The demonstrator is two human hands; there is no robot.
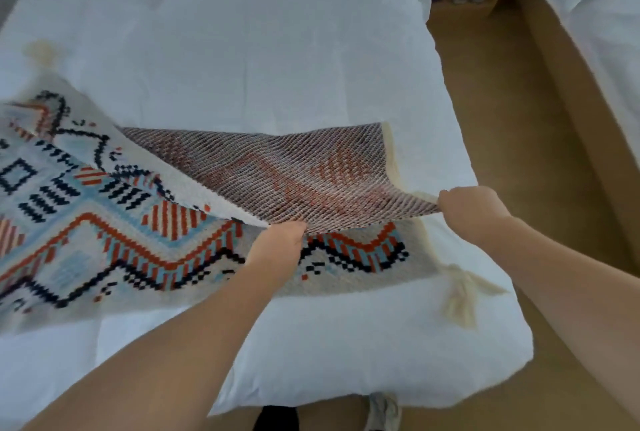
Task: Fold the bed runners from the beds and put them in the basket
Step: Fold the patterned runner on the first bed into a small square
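Bed runner [104, 222] across bed [242, 49], long axis 9 to 3 o'clock, 3 o'clock end turned back; edge pinched by left hand [277, 243], corner gripped by right hand [467, 212].

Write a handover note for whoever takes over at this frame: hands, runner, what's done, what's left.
Left hand: pinches the turned-over edge of the bed runner.
Right hand: grips the same edge at its corner.
Runner: lies across the white bed, with its right end flipped so the striped backing faces up.
Done: first fold started, not finished.
Left: finish folding and carry it to the basket, which is not in view. The second bed shows no runner on its visible part.
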